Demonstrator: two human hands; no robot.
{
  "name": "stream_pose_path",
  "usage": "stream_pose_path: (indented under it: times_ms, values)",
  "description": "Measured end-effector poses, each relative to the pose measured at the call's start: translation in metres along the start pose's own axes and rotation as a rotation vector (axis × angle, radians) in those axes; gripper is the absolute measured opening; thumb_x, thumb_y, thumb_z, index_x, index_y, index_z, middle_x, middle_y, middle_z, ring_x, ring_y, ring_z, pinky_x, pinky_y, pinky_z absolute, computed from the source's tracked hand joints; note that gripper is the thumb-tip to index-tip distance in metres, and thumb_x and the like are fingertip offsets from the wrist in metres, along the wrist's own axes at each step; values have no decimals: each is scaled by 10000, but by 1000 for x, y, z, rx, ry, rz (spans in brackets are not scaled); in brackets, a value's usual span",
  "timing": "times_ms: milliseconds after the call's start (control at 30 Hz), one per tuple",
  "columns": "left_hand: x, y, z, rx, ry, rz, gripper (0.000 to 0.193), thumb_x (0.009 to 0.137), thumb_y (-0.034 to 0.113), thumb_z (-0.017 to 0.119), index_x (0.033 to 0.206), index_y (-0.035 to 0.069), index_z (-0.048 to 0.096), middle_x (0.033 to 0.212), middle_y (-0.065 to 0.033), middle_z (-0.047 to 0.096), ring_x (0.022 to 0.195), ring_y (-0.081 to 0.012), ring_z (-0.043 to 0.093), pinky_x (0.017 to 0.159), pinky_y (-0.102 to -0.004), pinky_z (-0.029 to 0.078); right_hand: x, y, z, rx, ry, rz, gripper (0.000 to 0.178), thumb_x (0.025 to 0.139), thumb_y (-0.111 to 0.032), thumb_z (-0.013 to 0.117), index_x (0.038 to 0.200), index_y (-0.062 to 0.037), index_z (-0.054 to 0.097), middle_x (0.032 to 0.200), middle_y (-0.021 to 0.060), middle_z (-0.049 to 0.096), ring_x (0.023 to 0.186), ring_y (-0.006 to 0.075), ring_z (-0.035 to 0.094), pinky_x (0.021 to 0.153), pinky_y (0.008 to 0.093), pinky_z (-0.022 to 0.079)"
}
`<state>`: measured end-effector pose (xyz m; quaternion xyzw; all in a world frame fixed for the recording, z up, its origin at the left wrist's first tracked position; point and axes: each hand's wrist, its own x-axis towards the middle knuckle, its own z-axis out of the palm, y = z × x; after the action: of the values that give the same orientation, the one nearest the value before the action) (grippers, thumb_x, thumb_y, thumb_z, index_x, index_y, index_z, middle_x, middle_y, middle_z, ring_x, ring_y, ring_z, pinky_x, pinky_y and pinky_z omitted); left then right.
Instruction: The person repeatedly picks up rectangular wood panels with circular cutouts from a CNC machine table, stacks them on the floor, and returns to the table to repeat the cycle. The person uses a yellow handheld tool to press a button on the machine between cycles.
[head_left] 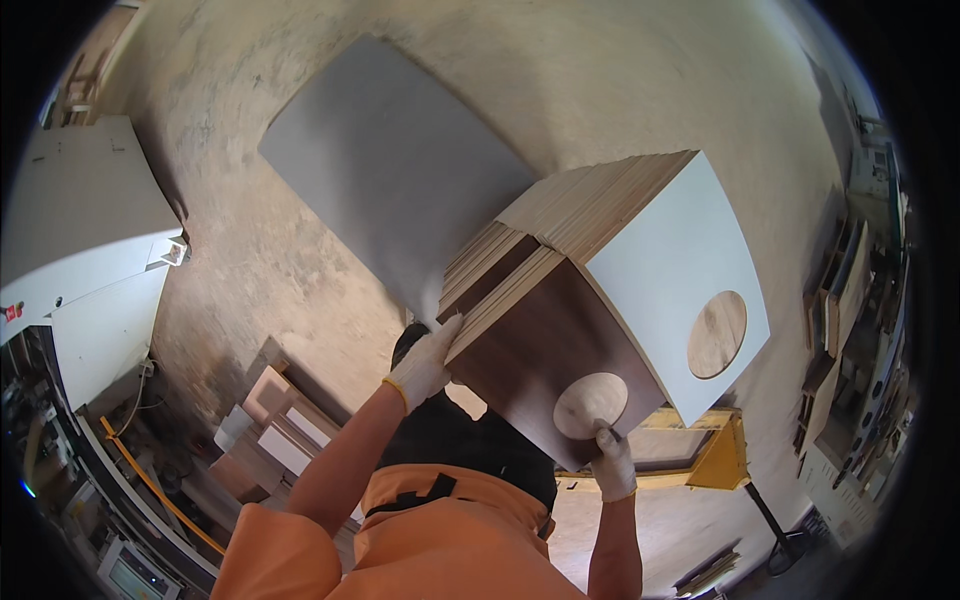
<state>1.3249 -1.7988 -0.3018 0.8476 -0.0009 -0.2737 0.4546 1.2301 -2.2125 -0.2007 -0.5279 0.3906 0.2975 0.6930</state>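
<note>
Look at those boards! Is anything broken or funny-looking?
Nothing looks broken or spilled. The brown board and white board each have a big round hole, but the smooth edges look neatly cut.

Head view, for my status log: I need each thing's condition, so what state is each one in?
Brown panels: stacked, held in both hands; facing one holed.
Left hand: gloved, closed on their left edge.
Right hand: gloved, closed on their lower edge.
White panel: holed.
Grey panel: no hole visible.
</note>
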Motion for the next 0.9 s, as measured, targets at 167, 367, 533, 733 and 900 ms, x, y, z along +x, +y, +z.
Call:
stream_pose_path:
  times_ms: [167, 367, 533, 733, 900]
  values:
    - [4, 18, -17, -17, -19, -17, 788, 890, -89, 788, 1573, 123, 456, 1167, -315, 746, 1155, -537, 710, 916, -556, 580, 0, -8, 9, -1, -21, -42, 892, 913, -516, 912, 1545, 11, 568, 1499, 105, 642, 1402, 256, 615, 1200, 453, 492]
    - [9, 30, -34, -44, -91, -122, 664, 950, 19, 779, 1535, 123, 483, 1167, -308, 752, 1136, -541, 714, 898, -556, 585, 4, -10, 18, -13, -27, -69, 881, 946, -481, 859, 1590, 29, 541, 1517, 107, 638, 1407, 245, 597, 1208, 425, 465]
    - [19, 51, -69, -75, -221, -269, 561, 1105, 248, 661, 1609, 60, 501, 1151, -375, 727, 1081, -543, 704, 987, -527, 544, 3, -11, 17, -61, -30, -60, 864, 956, -487, 809, 1588, 36, 540, 1505, 96, 637, 1385, 229, 583, 1193, 391, 451]
    - [37, 55, -81, 291, -272, -158, 346, 1179, 325, 454, 1453, 161, 590, 1029, -274, 738, 986, -491, 736, 857, -548, 581, 4, -11, 16, -116, 27, 8, 864, 956, -480, 791, 1602, 29, 524, 1495, 88, 630, 1361, 224, 573, 1166, 376, 461]
    - [41, 47, -85, 373, -308, -49, 434, 1172, 415, 454, 1315, 84, 696, 1081, -284, 760, 1033, -508, 736, 909, -581, 567, 7, -7, 10, 11, -8, -24, 918, 945, -472, 833, 1639, 16, 482, 1524, 105, 620, 1395, 236, 575, 1189, 396, 467]
